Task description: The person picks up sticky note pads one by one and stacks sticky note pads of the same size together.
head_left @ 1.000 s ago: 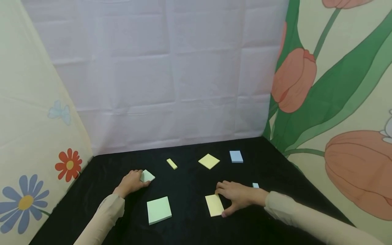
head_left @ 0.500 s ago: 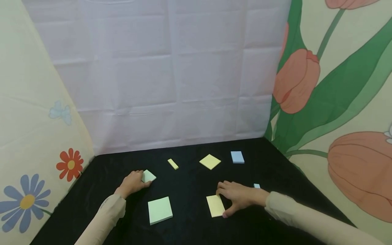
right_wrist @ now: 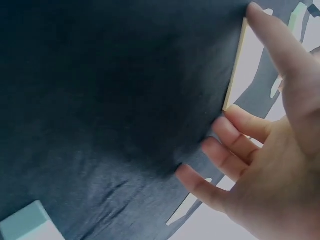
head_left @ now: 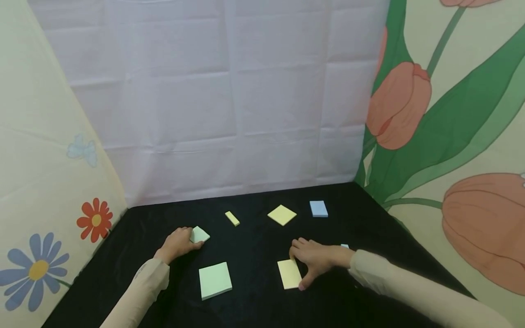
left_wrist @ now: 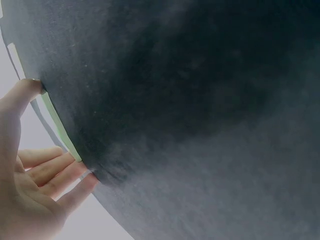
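Left hand [head_left: 180,243] has the small green pad [head_left: 200,235] between thumb and fingers, gap no wider than the pad. Right hand [head_left: 313,258] is spread wider: thumb on the near end of the yellow pad [head_left: 289,274], index finger at its far end, remaining fingers fanned apart on my right wrist feed. I can't tell how hard either hand is squeezing. Both pads look flat on the black cloth [head_left: 250,255].

I'm using the large green pad [head_left: 215,280] as reference. Small green pad: beyond it, slightly left, near. Yellow pad: to its right, about level, well apart. Yellow strip [head_left: 232,218]: beyond it, a touch right, lying at a slant. Yellow diamond pad [head_left: 281,215]: beyond and right, corner pointing at me. Blue pad [head_left: 318,208]: beyond and farther right. Small blue block [head_left: 345,246]: right of it and a bit beyond, mostly hidden by the right forearm on my head feed.

White backdrop [head_left: 213,100] hangs well beyond the large green pad; daisy-print sheet [head_left: 37,168] off to its left, tulip-print sheet [head_left: 484,136] off to its right.
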Demonstrator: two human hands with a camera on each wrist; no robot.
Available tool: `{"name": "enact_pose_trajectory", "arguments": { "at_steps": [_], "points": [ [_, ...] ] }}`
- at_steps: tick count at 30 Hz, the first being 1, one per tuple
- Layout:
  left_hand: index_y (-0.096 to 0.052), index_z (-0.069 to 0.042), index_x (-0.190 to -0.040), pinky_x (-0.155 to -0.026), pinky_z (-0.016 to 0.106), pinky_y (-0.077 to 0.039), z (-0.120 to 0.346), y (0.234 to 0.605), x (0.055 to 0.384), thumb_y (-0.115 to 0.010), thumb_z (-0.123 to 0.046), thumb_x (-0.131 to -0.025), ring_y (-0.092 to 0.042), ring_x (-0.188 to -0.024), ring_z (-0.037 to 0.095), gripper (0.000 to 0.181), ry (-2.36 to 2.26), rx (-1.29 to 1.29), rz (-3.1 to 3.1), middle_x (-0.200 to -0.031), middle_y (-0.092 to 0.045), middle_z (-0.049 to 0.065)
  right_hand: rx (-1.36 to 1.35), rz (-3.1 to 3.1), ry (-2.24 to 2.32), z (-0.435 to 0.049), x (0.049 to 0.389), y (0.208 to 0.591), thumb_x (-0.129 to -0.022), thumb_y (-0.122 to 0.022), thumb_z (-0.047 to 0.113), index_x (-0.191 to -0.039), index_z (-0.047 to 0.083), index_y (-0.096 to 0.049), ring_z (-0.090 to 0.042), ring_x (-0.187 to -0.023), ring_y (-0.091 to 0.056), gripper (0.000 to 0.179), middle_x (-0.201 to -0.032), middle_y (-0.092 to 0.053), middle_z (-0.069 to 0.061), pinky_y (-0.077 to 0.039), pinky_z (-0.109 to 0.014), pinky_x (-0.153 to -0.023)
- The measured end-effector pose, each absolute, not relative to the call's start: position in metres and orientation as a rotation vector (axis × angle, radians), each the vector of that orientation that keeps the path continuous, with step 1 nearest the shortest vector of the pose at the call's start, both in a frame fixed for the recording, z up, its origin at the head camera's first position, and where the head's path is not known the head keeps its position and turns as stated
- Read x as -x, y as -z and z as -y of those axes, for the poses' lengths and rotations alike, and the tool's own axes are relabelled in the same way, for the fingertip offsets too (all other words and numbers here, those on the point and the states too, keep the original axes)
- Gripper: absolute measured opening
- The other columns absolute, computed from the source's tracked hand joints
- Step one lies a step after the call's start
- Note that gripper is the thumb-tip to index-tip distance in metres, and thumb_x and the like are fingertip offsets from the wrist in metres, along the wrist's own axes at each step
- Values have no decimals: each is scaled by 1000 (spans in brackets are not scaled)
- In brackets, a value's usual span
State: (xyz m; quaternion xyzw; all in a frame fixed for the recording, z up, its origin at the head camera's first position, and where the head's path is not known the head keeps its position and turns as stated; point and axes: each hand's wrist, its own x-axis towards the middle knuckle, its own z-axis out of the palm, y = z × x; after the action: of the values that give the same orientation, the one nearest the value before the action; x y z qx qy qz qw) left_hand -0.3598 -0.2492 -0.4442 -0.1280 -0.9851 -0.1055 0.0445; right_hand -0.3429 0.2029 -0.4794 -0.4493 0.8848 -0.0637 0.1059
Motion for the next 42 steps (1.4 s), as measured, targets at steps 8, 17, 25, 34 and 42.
{"name": "enact_pose_trajectory", "arguments": {
  "at_steps": [8, 17, 25, 34, 42],
  "points": [
    [-62, 8, -109, -67, 42, -46, 247, 443, 360, -73, -40, -86, -52, -73, 23, 54, 322, 383, 3014, -86, -60, 11, 1255, -2592, 160, -205, 349, 481, -78, -65, 74, -116, 24, -53, -11, -92, -40, 64, -106, -41, 9, -39, -31, -74],
    [-63, 9, -106, -66, 40, -44, 249, 444, 356, -74, -37, -86, -51, -71, 22, 51, 346, 400, 2998, -83, -60, 11, 1222, -2594, 171, -184, 313, 433, -84, -69, 61, -108, 15, -56, -12, -87, -40, 53, -99, -42, 6, -38, -33, -72],
    [-63, 9, -105, -67, 40, -45, 250, 444, 357, -74, -37, -86, -51, -71, 22, 51, 359, 415, 2995, -83, -60, 10, 1133, -2637, 165, -173, 294, 408, -79, -82, 46, -99, 17, -54, -9, -79, -36, 45, -91, -40, 10, -34, -26, -69],
    [-63, 9, -102, -65, 40, -45, 251, 444, 359, -76, -36, -85, -50, -69, 22, 49, 357, 427, 2980, -81, -59, 10, 1253, -2599, 374, -177, 305, 417, -91, -71, 43, -95, 20, -50, -7, -73, -41, 32, -83, -45, 10, -38, -28, -65],
    [-63, 8, -101, -65, 39, -45, 250, 444, 361, -76, -36, -85, -50, -69, 21, 49, 356, 429, 2980, -81, -59, 9, 1242, -2526, 600, -171, 300, 413, -89, -76, 22, -89, 13, -50, -1, -56, -43, 27, -71, -50, 9, -39, -21, -53]
  ]
}}
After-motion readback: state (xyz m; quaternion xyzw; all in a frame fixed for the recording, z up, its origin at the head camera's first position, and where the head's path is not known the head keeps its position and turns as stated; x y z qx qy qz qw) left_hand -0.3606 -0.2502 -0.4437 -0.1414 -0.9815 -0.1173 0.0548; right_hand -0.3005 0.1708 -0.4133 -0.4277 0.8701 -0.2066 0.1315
